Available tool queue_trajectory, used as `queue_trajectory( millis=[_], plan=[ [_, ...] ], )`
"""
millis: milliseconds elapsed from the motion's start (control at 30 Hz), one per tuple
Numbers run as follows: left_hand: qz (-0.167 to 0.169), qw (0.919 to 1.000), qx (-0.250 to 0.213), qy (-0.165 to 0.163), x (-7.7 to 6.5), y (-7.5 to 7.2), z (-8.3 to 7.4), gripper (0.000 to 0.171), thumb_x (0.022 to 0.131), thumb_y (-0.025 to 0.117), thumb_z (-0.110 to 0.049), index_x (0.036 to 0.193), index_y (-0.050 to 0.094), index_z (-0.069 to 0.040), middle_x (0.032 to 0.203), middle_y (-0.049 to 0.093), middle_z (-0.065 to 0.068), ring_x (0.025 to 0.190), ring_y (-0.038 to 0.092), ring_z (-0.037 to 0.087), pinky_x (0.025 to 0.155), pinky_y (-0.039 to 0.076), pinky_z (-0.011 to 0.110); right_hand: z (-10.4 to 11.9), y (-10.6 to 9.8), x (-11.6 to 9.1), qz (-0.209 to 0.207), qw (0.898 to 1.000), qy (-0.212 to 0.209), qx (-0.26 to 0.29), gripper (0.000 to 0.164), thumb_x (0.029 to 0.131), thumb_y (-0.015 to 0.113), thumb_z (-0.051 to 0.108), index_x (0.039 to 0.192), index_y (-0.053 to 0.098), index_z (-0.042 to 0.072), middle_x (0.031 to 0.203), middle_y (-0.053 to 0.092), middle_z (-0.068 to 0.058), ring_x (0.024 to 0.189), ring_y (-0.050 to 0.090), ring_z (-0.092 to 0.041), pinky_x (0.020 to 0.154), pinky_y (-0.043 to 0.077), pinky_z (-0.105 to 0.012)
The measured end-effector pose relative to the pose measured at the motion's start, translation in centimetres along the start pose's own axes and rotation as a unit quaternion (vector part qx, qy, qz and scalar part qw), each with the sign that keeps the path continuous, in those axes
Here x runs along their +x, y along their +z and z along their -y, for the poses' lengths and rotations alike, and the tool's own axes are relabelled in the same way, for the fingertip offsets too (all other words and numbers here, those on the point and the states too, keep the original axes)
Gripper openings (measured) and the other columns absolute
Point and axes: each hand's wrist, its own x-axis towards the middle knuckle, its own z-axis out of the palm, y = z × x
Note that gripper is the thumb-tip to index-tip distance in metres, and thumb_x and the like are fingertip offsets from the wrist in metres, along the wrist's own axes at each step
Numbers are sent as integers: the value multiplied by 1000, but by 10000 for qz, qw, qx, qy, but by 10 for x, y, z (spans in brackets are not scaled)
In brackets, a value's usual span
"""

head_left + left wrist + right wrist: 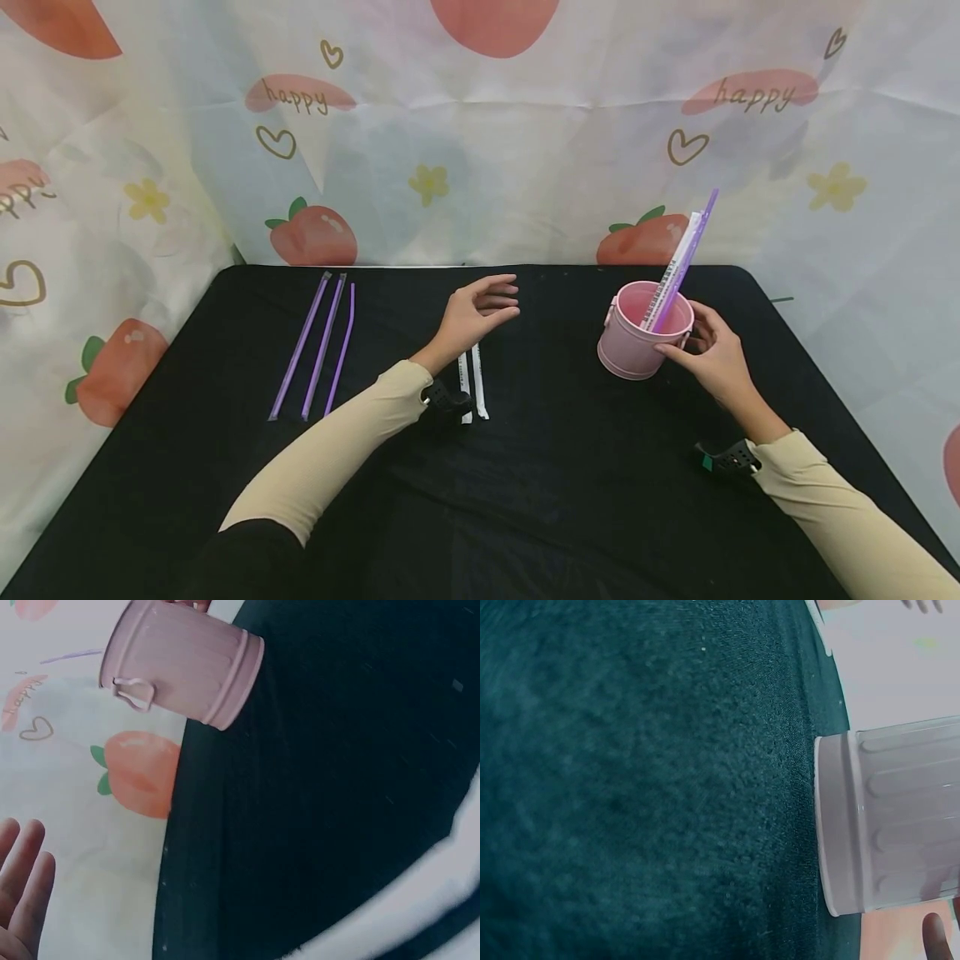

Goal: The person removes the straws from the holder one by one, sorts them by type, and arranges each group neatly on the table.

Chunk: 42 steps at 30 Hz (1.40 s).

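Note:
A pink bucket (626,343) stands upright at the right of the table, and a white paper-wrapped straw (667,275) and a purple straw (697,237) lean out of it. My right hand (716,354) grips the bucket's right side below the rim, thumb at the front and fingers behind. In the right wrist view the bucket's ribbed wall (911,817) shows beside part of that hand. My left hand (480,310) holds nothing, its fingers extended toward the right. Beneath its wrist lie white wrapped straws (480,387), their far ends hidden by the hand.
On the left lie three purple straws: two in clear wrappers (300,346) and a bare one (342,350). Black cloth (540,492) covers the table, and a peach-patterned curtain (517,183) hangs right behind its far edge.

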Motion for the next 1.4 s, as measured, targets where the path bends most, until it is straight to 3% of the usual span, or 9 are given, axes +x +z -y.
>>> queue_trajectory(
  millis=[233, 433, 667, 800, 933, 1033, 1167, 1400],
  plan=[
    [141, 9997, -196, 0, 7, 13, -37, 48, 86, 63, 1, 132, 49, 4, 124, 57, 25, 110, 60, 38, 93, 53, 33, -2, 0, 0, 5, 10000, -16, -8, 71, 77, 72, -5, 138, 37, -5, 123, 48, 18, 102, 46, 16, 79, 41, 3],
    [211, 9993, -309, 49, 20, 26, -51, 48, 87, 62, 2, 132, 48, 5, 125, 57, 27, 111, 60, 38, 91, 54, 28, -2, 0, 0, 12, 10000, -29, -29, 70, 77, 72, -5, 138, 37, -5, 126, 50, 13, 103, 46, 17, 79, 40, 3],
    [184, 9989, -348, 252, 36, 42, -59, 45, 86, 63, 3, 130, 50, 6, 122, 58, 26, 108, 61, 37, 90, 54, 28, -3, -1, 0, -1, 10000, 54, -57, 72, 76, 74, -3, 139, 38, -1, 126, 48, 16, 103, 46, 17, 79, 41, 3],
    [151, 9989, -254, 362, 52, 53, -49, 45, 86, 64, -1, 130, 52, 2, 121, 60, 23, 106, 64, 30, 88, 54, 25, -3, -1, 0, -3, 10000, 37, -70, 72, 76, 74, -3, 139, 38, -2, 126, 48, 14, 103, 46, 16, 79, 41, 2],
    [194, 9991, -218, 307, 61, 61, -54, 44, 87, 65, -2, 129, 53, 1, 122, 60, 22, 107, 64, 29, 86, 54, 21, -2, 0, 0, 7, 10000, 40, -56, 72, 76, 74, -3, 139, 38, -2, 125, 48, 14, 103, 47, 15, 79, 41, 2],
    [268, 9993, -200, 186, 61, 66, -71, 44, 87, 64, 0, 129, 52, 4, 122, 60, 23, 108, 63, 31, 87, 54, 20, -2, 0, 0, 23, 10000, 71, -54, 72, 76, 74, -3, 139, 37, -2, 126, 49, 11, 103, 47, 15, 79, 41, 2],
    [391, 9991, -46, 151, 68, 75, -74, 43, 87, 63, -1, 129, 52, 3, 123, 61, 21, 108, 64, 28, 87, 52, 17, -2, 0, -1, 36, 9999, 87, -59, 72, 77, 73, -3, 139, 37, -2, 128, 50, 6, 103, 46, 15, 79, 40, 2],
    [498, 9986, 142, 144, 84, 93, -62, 43, 87, 65, -5, 128, 54, 1, 123, 62, 18, 107, 65, 24, 86, 52, 15, -1, 0, -1, 24, 9999, 103, -100, 72, 77, 73, -3, 139, 37, -1, 129, 51, -12, 103, 46, 16, 78, 40, 3]
  ],
)
